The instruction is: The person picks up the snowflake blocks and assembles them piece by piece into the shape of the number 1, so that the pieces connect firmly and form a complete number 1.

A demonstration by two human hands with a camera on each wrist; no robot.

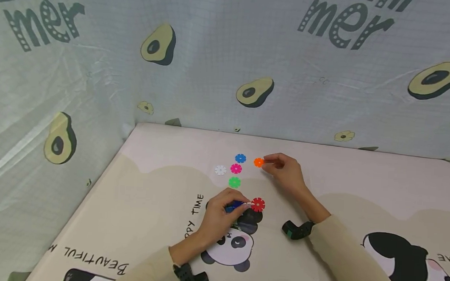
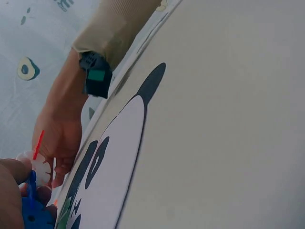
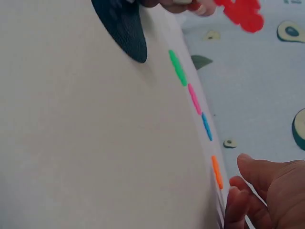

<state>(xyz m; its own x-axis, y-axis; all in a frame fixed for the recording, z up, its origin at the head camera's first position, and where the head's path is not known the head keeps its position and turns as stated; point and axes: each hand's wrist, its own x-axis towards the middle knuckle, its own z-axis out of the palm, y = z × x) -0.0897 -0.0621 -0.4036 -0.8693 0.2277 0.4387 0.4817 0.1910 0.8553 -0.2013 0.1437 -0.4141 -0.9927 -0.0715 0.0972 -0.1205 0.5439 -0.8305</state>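
My left hand (image 1: 225,210) pinches a joined chain of notched plastic discs: a blue disc (image 2: 39,212), a white disc (image 2: 44,169) and a red disc (image 1: 257,204), which points to the right. The blue part is mostly covered by the fingers in the head view. Farther back, my right hand (image 1: 284,171) has its thumb and fingertips right at the right edge of an orange disc (image 1: 259,162). In the right wrist view that orange disc (image 3: 217,172) lies flat on the table beyond the parted thumb and fingers.
Left of the orange disc lie a blue disc (image 1: 240,158), a pink disc (image 1: 236,168), a white disc (image 1: 220,170) and a green disc (image 1: 234,182). They lie on the table's panda-print cover (image 1: 159,222). An avocado-print curtain (image 1: 205,71) hangs behind the table's back edge.
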